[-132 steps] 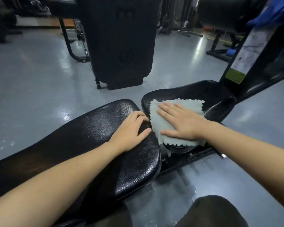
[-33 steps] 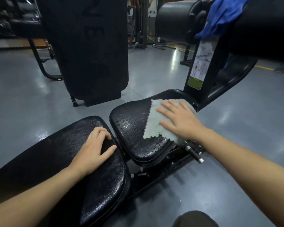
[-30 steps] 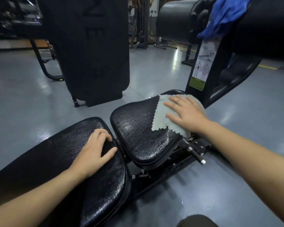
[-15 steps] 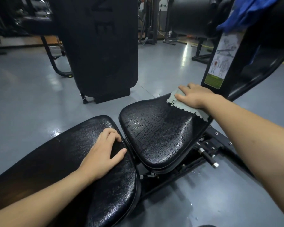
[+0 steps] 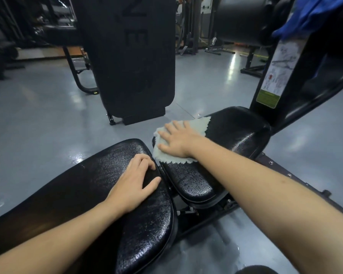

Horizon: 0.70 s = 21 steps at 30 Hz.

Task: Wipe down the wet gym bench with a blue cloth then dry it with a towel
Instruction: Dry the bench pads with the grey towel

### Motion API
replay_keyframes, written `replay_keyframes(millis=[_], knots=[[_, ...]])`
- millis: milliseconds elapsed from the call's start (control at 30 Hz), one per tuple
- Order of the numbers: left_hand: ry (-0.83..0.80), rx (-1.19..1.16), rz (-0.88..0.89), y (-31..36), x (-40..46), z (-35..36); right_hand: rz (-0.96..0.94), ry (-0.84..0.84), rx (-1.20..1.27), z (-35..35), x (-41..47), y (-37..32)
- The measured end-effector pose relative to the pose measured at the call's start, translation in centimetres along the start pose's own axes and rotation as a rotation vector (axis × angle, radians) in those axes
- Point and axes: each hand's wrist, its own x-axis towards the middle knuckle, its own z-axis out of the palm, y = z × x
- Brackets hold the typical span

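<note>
The black gym bench has a long back pad and a smaller seat pad, both glistening with wet specks. My right hand lies flat with straight fingers on a pale towel, pressing it onto the seat pad's near-left corner. My left hand rests on the end of the back pad, fingers bent over its edge by the gap. A blue cloth hangs over the machine's upper arm at the top right.
A black upright post with an instruction sticker rises just behind the seat pad. A tall black machine shroud stands on the grey floor ahead. Water glistens on the floor under the bench. More gym equipment fills the background.
My right hand has swept the towel from the seat pad's far edge by the post back to its near-left corner. My left hand has stayed on the back pad.
</note>
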Motion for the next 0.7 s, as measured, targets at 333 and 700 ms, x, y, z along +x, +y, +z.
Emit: replay_keyframes(millis=[333, 700], knots=[[-0.017, 0.015, -0.002, 0.2, -0.2, -0.2, 0.074, 0.117, 0.054, 1.6, -10.7, 9.2], [0.014, -0.009, 0.014, 0.0, -0.1, 0.0, 0.437, 0.274, 0.262, 3.8, -14.7, 8.4]])
